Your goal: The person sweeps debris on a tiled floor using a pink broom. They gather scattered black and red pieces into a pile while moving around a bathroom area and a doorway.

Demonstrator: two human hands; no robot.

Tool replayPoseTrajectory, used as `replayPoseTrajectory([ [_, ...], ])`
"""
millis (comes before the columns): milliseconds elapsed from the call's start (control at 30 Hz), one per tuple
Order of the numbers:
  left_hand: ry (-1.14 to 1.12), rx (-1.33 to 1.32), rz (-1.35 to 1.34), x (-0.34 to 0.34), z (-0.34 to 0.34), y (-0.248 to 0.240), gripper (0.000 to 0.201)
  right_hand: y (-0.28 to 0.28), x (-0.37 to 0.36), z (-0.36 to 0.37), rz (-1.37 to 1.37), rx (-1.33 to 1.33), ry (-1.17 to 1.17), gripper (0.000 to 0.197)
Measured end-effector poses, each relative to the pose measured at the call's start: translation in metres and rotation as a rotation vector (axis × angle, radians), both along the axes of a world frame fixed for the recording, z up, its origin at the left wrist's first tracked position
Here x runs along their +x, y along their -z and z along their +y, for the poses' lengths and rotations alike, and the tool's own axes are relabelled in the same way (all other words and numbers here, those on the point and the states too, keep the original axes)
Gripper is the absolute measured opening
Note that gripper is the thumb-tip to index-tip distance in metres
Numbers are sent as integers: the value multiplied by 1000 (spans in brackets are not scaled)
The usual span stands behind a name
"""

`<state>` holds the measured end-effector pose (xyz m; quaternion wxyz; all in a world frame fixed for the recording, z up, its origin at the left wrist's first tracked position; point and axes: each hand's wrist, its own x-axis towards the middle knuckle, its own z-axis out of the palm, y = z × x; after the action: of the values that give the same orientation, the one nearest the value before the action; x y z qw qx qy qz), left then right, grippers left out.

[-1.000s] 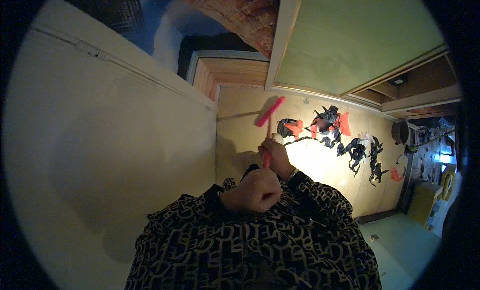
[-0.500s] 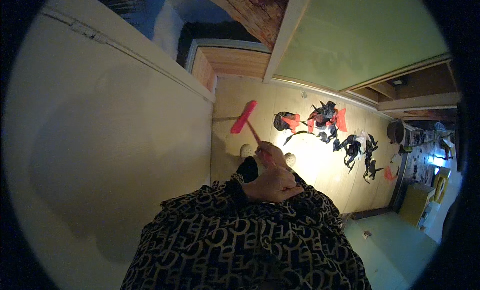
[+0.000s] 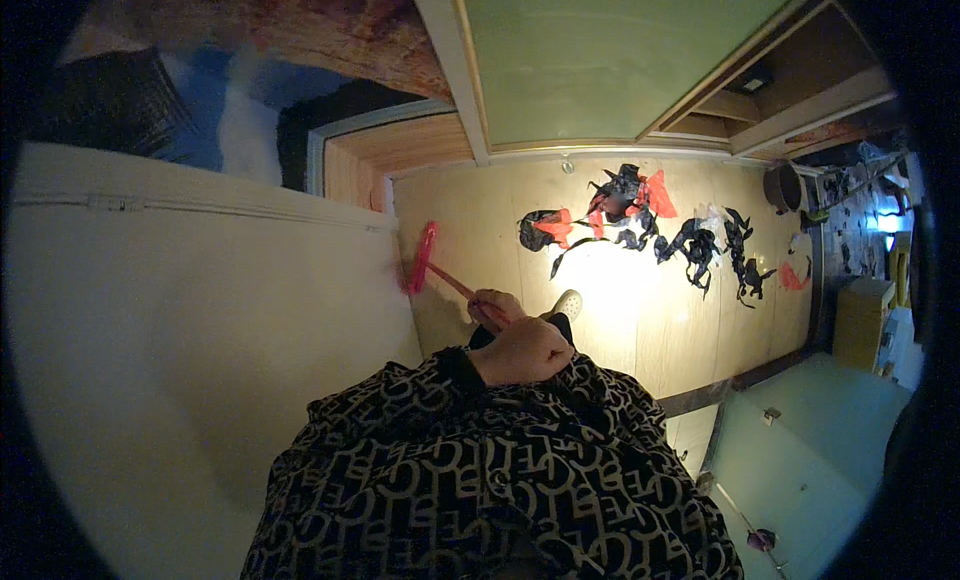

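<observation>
The person is standing on a pale wooden floor [image 3: 680, 330] and gripping a pink broom [image 3: 425, 265] with both hands stacked along its thin handle. The nearer hand, which I am taking for the left hand [image 3: 525, 350], is curled into a full fist around the top of the stick. The right hand [image 3: 497, 307] is sitting just beyond it, fingers wrapped shut around the same handle, though much of it is hiding behind the nearer fist. Which hand belongs to which sleeve is hard to tell, since the patterned sleeves [image 3: 480, 460] are overlapping.

The broom looks like a light plastic one: a slim, stiff shaft that should be swinging easily, with a flat head whose bristles will probably be bending a little under pressure. Holding it high on the handle with two spaced hands, as here, seems the sensible grip for steering it.

From the hands the handle is slanting away to the far left, and the head is resting at the edge of the floor, right against the big white surface [image 3: 200, 360] on the left. Well apart, on the far right of the floor, black and red scraps [image 3: 650, 225] are lying scattered. A pale shoe [image 3: 567, 304] is showing just right of the hands.
</observation>
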<state>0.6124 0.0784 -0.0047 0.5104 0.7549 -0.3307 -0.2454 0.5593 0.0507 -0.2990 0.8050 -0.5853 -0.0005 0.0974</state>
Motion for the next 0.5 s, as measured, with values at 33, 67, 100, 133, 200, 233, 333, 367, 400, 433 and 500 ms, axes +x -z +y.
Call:
replayPoseTrajectory([
  [33,8,30,18,3,-6,4,34,2,5,-15,20,-107,-62,14],
  [67,0,11,22,6,-11,4,34,-16,14,-33,-8,-369,-200,14],
  [100,-5,-12,23,9,-17,3,33,-38,25,-50,-41,-596,-307,14],
  [133,-11,-82,15,12,-24,-8,33,-60,29,-67,-47,-729,-356,15],
  [200,11,-187,-11,14,-45,-27,33,-62,33,-111,-214,-813,-321,27],
  [233,-13,-214,-41,17,-46,-27,33,-100,41,-124,-155,-822,-288,24],
  [333,-90,-279,-131,22,-55,-26,34,-159,54,-153,-128,-862,-168,19],
  [367,-85,-256,-137,25,-55,-31,34,-160,53,-156,-130,-870,-114,18],
  [400,-82,-234,-144,27,-56,-38,34,-156,51,-155,-165,-867,-108,17],
  [433,-82,-192,-153,26,-58,-50,34,-146,50,-150,-195,-862,-94,17],
  [500,-99,-111,-177,16,-64,-77,34,-135,44,-137,-185,-872,-143,17],
])
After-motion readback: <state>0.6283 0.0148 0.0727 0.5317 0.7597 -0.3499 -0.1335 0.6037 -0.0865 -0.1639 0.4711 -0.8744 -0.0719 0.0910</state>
